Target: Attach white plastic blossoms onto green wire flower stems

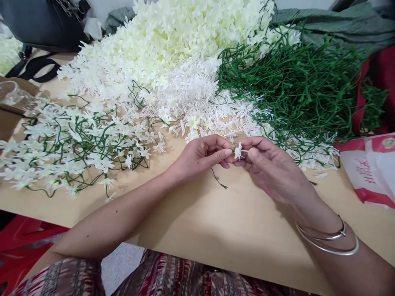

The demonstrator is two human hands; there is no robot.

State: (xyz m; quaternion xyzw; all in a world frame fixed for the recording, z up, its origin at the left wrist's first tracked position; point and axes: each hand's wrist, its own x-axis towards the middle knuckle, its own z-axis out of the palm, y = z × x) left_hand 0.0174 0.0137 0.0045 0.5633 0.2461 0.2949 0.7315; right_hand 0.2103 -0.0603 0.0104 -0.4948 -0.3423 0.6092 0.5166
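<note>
Head view, and straight to the middle of the counter (228,230), where a small white blossom (238,152) is being held up between two bare hands. By the left hand (202,158) the green end just behind the petals is pinched, thumb pressed against forefinger: a closed grip on that side. By the right hand (271,168) the thin white strands (244,151) at the flower's front are nipped between thumb and fingertip, so this grip, too, is closed. The petals are caught sideways in the narrow gap, and from beneath the left fingers a green stem (219,179) is seen hanging; whether it is joined to the blossom cannot be told. Two silvery bangles (328,242) are worn on the right wrist.

Out to the left edge of the counter, where flowered stems (77,144) are spread in a loose tangle, white petals and green wires crossed over one another. Along the far edge a great mound of cream petals (173,37) is piled, with a drift of loose white strands (188,90) scattered at its foot. Toward the far right corner bare green stems (296,82) are massed in a thick heap, and just beside it, at the right edge, a red-and-white packet (370,168) is laid. By the far left corner a black bag (46,24) is set, its strap looped on the counter.
</note>
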